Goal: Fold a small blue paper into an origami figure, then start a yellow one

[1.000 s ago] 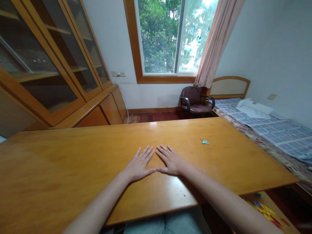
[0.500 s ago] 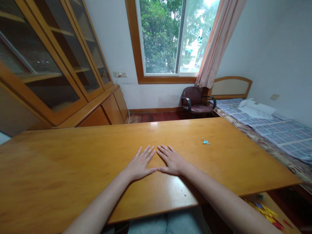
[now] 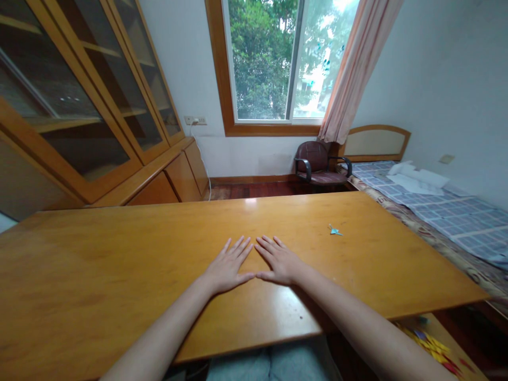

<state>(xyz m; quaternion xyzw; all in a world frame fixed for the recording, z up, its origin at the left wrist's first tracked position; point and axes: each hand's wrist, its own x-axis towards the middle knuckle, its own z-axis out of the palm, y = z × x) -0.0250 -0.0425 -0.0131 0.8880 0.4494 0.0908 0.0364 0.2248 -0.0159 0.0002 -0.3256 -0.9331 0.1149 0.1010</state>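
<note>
My left hand (image 3: pixel 228 269) lies flat on the wooden table (image 3: pixel 119 264), palm down, with its fingers spread. Beside it my right hand (image 3: pixel 279 263) rests in the same way, also open. The two thumb tips meet or almost meet between the hands; I cannot tell whether they touch. Neither hand holds anything. To the right of my right hand and farther back, a small light-blue folded paper crane (image 3: pixel 335 231) sits on the tabletop.
Glass-door cabinets (image 3: pixel 107 106) stand at the left. Beyond the table are a dark red armchair (image 3: pixel 317 161) and a window with a pink curtain (image 3: pixel 353 74). A bed (image 3: pixel 428 196) runs along the right. Below the table's right front edge lie yellow and red pieces (image 3: pixel 434 346).
</note>
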